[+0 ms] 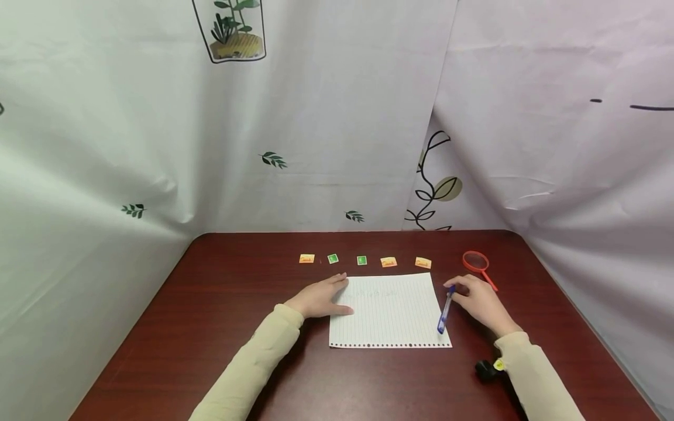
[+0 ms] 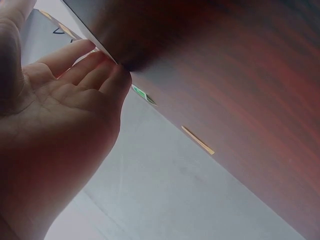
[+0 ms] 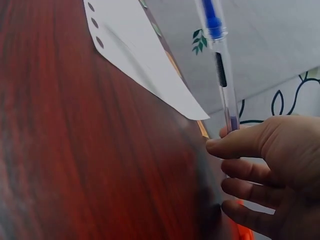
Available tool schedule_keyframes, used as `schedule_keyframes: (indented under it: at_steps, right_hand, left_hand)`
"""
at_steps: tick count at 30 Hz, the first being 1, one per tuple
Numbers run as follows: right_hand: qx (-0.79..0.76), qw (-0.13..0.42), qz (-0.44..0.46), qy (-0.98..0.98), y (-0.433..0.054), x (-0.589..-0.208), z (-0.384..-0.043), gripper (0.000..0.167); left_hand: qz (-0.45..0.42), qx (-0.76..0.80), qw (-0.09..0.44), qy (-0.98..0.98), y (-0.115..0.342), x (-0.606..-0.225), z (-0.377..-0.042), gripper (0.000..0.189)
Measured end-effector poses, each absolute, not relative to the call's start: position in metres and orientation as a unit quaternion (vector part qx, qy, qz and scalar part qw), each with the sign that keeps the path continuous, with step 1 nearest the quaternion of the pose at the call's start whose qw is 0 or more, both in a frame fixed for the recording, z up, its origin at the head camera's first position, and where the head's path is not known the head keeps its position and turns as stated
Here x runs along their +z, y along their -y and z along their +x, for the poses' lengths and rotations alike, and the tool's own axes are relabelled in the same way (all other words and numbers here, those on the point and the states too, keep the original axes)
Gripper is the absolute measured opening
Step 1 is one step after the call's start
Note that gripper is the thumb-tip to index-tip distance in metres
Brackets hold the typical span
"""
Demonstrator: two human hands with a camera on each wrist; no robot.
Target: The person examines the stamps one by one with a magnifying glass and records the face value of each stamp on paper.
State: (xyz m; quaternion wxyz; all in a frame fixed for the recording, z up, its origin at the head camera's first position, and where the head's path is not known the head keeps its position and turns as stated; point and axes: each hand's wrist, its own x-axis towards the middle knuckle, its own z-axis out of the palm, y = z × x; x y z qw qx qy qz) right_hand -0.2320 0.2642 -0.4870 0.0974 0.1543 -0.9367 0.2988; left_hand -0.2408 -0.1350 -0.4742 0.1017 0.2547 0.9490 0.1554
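A sheet of lined paper (image 1: 392, 318) with a row of punched holes along its near edge lies on the dark red table, faint writing near its top. My left hand (image 1: 322, 297) rests on the sheet's left edge, fingers extended and thumb apart. Beyond the sheet's right edge, my right hand (image 1: 481, 301) pinches a clear pen (image 1: 445, 313) with blue parts near one end. In the right wrist view the thumb and index finger hold the pen (image 3: 227, 90), its blue capped end pointing away from the hand. The left wrist view shows the left palm (image 2: 60, 110).
Behind the paper stand small stamp-like pieces in a row, orange (image 1: 307, 258) and green (image 1: 333, 258). A red magnifying glass (image 1: 476, 262) lies beyond the right hand. Near the right sleeve is a small black object (image 1: 485, 370). A white printed cloth (image 1: 337, 117) hangs behind the table.
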Motion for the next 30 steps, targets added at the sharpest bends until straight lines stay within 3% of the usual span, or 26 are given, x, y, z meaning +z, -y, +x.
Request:
schedule_keyframes:
  at_steps: [20, 30]
  right_hand:
    - [0.274, 0.092, 0.154, 0.945, -0.274, -0.484, -0.224, 0.022]
    - [0.265, 0.055, 0.165, 0.948, -0.275, -0.476, -0.221, 0.022]
  left_hand:
    - [0.255, 0.16, 0.104, -0.948, 0.135, -0.474, -0.239, 0.085]
    - [0.254, 0.159, 0.101, -0.949, 0.135, -0.474, -0.24, 0.086]
